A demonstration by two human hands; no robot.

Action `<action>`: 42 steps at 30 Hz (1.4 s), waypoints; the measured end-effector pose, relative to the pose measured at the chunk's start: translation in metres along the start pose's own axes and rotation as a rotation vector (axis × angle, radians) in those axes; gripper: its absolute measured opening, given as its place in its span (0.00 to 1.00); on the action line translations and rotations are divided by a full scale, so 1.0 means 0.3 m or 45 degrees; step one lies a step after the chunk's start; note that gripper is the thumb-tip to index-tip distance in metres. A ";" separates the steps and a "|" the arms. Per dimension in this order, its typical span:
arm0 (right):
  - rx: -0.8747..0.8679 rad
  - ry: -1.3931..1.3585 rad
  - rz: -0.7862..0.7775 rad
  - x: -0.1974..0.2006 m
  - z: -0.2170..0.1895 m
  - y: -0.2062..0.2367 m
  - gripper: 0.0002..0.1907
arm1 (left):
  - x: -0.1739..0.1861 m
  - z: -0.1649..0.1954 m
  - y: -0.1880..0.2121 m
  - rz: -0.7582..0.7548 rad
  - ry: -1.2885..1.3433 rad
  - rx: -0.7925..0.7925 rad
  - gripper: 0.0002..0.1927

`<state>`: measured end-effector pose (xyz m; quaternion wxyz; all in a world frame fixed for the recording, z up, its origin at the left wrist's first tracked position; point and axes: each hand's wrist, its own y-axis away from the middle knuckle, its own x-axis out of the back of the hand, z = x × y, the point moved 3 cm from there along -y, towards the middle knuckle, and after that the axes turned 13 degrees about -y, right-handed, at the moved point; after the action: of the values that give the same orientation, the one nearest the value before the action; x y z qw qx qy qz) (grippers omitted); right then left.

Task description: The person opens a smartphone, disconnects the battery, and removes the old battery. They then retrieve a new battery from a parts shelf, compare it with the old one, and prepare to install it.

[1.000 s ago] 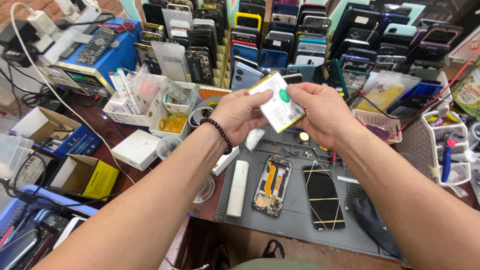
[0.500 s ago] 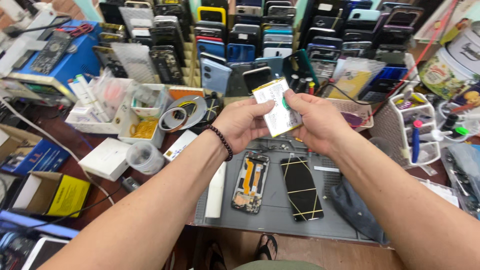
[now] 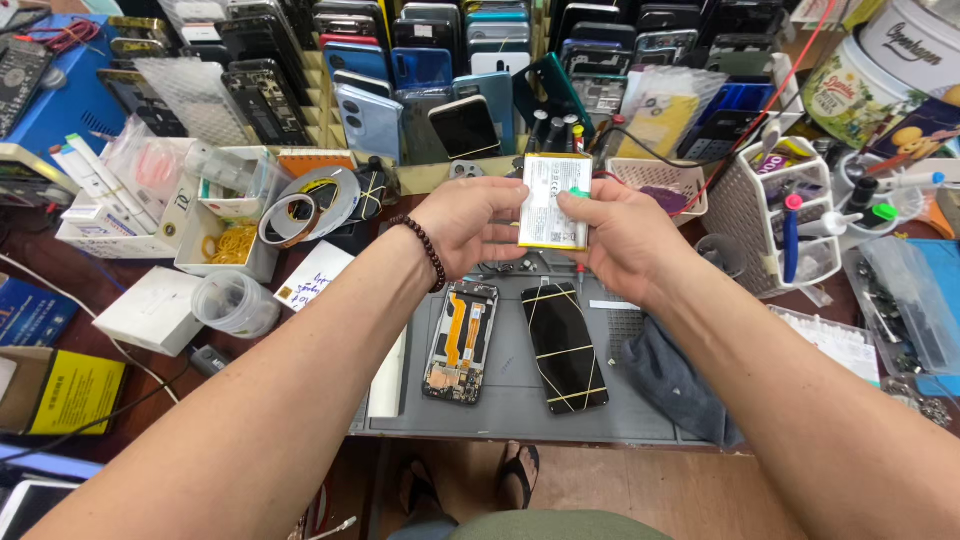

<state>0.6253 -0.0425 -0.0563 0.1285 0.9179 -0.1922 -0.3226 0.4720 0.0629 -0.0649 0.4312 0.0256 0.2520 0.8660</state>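
Both hands up at 12 o'clock above grey mat [image 3: 500,405] on counter: left hand [image 3: 470,225] and right hand [image 3: 620,235] pinching flat white-and-yellow rectangular phone battery [image 3: 556,202] by its side edges, held in air. Below at 6 o'clock: opened phone frame with orange flex cables [image 3: 460,342], battery bay seemingly empty; black screen panel taped with yellow strips [image 3: 565,345] beside it. Battery apparently not seated; reassembly left.

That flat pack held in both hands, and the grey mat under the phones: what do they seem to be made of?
Flat pack: probably foil pouch under a glossy white and yellow label, judging by its thin, stiff shape. Grey mat: likely matte rubber or silicone; it looks dull, without glare. Left hand and right hand grip the pack's edges.
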 end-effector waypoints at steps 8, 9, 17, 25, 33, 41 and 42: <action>-0.080 0.093 0.098 -0.033 0.045 -0.032 0.11 | 0.098 -0.112 -0.017 0.204 0.042 0.083 0.19; -0.073 0.089 0.127 -0.032 0.047 -0.040 0.11 | 0.117 -0.141 -0.030 0.267 0.035 0.117 0.18; -0.113 0.103 0.215 0.012 0.071 -0.051 0.10 | 0.086 -0.403 0.038 0.550 -1.654 0.494 0.39; -0.168 0.055 0.334 0.067 0.106 -0.045 0.12 | 0.031 -0.402 0.097 0.581 -1.549 0.675 0.47; -0.200 0.059 0.226 0.127 0.076 -0.042 0.13 | 0.152 -0.457 0.019 0.352 -0.285 0.695 0.15; -0.053 -0.298 0.292 0.142 -0.049 0.039 0.13 | 0.132 -0.160 0.007 0.237 0.402 0.049 0.14; -0.026 -0.303 0.294 0.129 -0.063 0.064 0.14 | 0.121 -0.136 0.001 0.219 0.489 -0.003 0.15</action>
<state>0.6600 -0.0743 -0.0561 0.1504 0.8435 -0.3071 -0.4142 0.4383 0.0735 -0.1065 0.2999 -0.1189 0.3252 0.8889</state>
